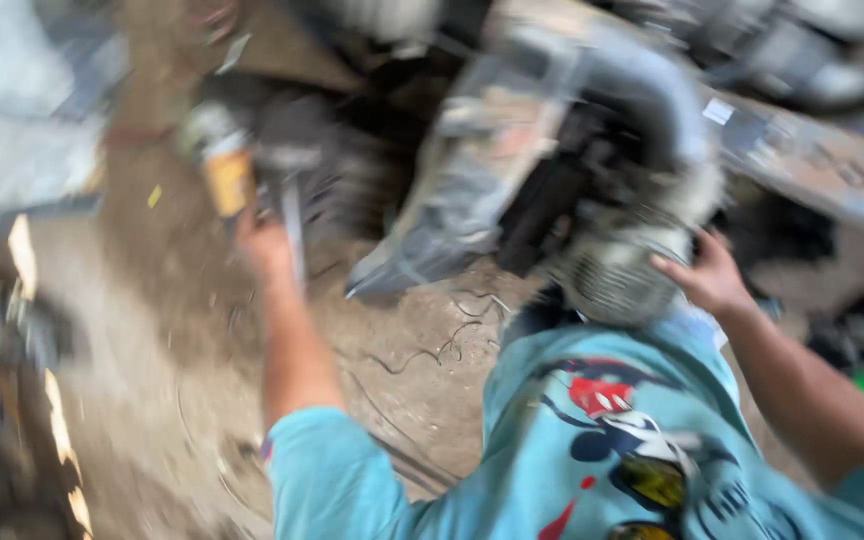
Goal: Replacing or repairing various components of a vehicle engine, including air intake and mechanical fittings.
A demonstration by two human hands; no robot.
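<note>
Pretty blurry; left hand point(264, 245) wraps a metal tool point(290, 215), right hand point(707, 275) lies flat on the engine point(592, 215); looks mid-strip, needs bracing.

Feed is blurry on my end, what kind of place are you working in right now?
Probably a rough repair workshop or scrap yard, though motion blur hides detail. A big greasy machine with a finned engine part sits on a dirt floor strewn with loose wires. The right hand rests on the machine.

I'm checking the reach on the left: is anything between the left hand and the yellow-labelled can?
Nothing visible: the left hand is right below the yellow-labelled can, apparently touching it, though motion blur hides the grip.
</note>
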